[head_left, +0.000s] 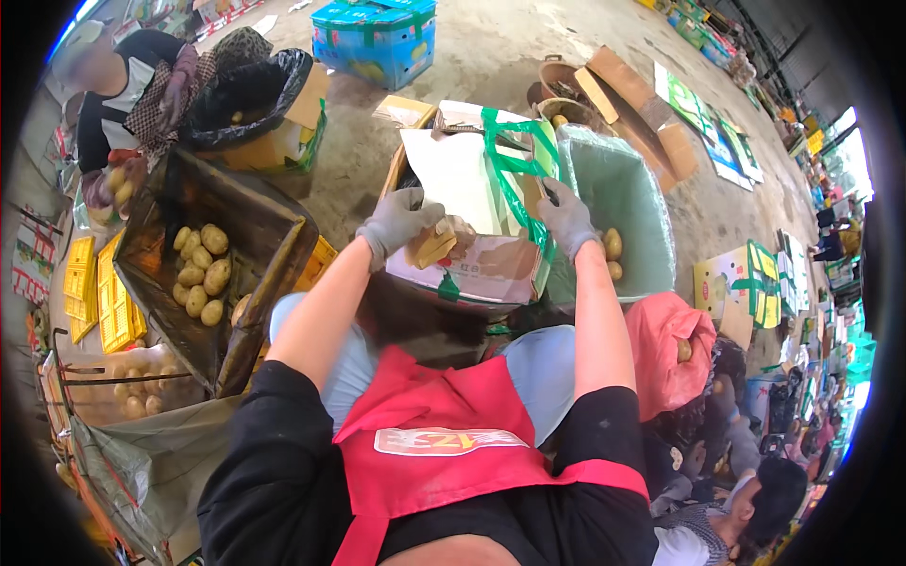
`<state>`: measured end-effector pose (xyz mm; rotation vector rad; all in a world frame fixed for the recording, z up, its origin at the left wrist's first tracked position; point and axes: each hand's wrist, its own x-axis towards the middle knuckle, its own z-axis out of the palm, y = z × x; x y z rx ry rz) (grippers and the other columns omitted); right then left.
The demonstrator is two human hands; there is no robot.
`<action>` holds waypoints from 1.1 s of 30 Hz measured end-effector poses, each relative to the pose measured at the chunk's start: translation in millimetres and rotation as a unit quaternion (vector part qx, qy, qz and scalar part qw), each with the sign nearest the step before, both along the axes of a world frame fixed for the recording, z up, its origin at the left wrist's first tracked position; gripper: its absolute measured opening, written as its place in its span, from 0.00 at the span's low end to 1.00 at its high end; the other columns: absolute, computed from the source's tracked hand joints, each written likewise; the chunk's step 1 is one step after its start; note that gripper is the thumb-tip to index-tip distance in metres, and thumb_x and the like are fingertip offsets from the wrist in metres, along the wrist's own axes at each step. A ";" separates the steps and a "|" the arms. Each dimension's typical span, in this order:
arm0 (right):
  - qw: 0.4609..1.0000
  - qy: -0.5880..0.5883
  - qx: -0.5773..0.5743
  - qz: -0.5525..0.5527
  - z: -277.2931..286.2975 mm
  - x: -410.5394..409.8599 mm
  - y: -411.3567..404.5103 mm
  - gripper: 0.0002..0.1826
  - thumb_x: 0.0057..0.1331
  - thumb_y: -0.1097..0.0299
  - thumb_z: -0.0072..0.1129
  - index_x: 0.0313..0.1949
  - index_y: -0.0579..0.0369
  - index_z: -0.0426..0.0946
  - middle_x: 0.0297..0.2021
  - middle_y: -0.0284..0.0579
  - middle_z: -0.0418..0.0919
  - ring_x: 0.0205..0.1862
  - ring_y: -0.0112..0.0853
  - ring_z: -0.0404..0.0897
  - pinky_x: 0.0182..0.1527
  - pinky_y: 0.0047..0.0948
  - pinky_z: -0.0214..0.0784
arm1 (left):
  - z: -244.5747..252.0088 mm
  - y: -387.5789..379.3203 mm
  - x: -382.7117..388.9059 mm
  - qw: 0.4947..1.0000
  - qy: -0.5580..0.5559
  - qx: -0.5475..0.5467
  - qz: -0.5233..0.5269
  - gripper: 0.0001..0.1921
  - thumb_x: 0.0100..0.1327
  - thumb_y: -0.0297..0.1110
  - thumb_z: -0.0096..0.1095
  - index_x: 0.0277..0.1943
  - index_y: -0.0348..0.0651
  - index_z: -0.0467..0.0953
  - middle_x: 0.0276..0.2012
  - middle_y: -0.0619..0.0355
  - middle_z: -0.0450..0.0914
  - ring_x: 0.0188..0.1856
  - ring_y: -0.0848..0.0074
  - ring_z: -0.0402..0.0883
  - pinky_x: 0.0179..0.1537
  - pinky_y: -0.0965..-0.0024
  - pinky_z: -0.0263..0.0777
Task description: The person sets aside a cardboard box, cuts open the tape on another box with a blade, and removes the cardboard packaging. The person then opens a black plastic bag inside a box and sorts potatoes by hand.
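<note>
A cardboard box (488, 265) bound with green tape (520, 166) stands before me, a pale sheet (453, 166) across its top. At its left side is my left hand (402, 221) in a grey glove, fingers bent beside the sheet and a torn brown cardboard piece (432, 244); whether they grip either is unclear. My right hand (566, 218), also gloved, is at the box's right edge with a small dark object (549, 192) at its fingertips. Right of the box, a lined green bin (637, 212) holds a few potatoes (613, 244).
A dark-lined trough (265, 212) with several potatoes (205, 272) lies left, beside yellow crates (117, 297). A co-worker (131, 92) holds potatoes behind it. A red bag (662, 354) is by my right knee; another person (750, 509) is at lower right. Flattened cardboard (637, 113) lies ahead.
</note>
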<state>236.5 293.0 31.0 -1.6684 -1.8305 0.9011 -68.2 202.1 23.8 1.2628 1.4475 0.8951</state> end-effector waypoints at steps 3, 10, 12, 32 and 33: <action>1.000 -0.018 0.014 -0.003 8.3 -3.3 -3.2 0.31 0.61 0.64 0.55 0.65 0.57 0.71 0.52 0.58 0.82 0.54 0.43 0.82 0.59 0.34 0.70 | -3.2 -25.8 -1.6 0.999 0.008 0.037 0.027 0.15 0.64 0.38 0.69 0.44 0.33 0.81 0.34 0.63 0.82 0.36 0.83 0.77 0.41 0.75 0.73; 0.997 0.061 0.043 -0.009 -21.5 9.7 5.0 0.28 0.66 0.58 0.58 0.64 0.53 0.73 0.57 0.59 0.79 0.61 0.45 0.78 0.64 0.33 0.65 | 15.7 -94.2 11.9 0.997 0.037 0.017 0.062 0.17 0.63 0.44 0.66 0.43 0.37 0.82 0.33 0.56 0.84 0.37 0.78 0.79 0.43 0.70 0.74; 1.000 0.005 0.028 -0.012 -17.2 2.1 1.3 0.29 0.67 0.55 0.57 0.64 0.53 0.73 0.57 0.59 0.78 0.62 0.46 0.77 0.64 0.34 0.65 | 10.2 -103.7 10.0 0.996 0.020 -0.009 0.084 0.16 0.64 0.43 0.65 0.43 0.37 0.82 0.34 0.57 0.84 0.38 0.79 0.79 0.43 0.70 0.73; 0.990 -0.121 0.073 0.004 -11.1 -43.1 -2.3 0.27 0.66 0.57 0.51 0.65 0.41 0.73 0.57 0.55 0.79 0.59 0.48 0.78 0.62 0.41 0.67 | 83.7 -291.7 -84.1 0.792 -0.155 0.264 0.528 0.18 0.76 0.33 0.53 0.64 0.36 0.69 0.51 0.54 0.80 0.49 0.73 0.81 0.49 0.70 0.79; 0.989 -0.115 0.088 0.021 -16.6 -31.4 -0.8 0.27 0.67 0.57 0.50 0.65 0.43 0.73 0.57 0.55 0.79 0.58 0.48 0.78 0.61 0.41 0.67 | 51.7 -307.6 -121.9 0.790 -0.090 0.276 0.539 0.21 0.75 0.33 0.54 0.67 0.36 0.66 0.55 0.51 0.78 0.54 0.69 0.80 0.55 0.68 0.77</action>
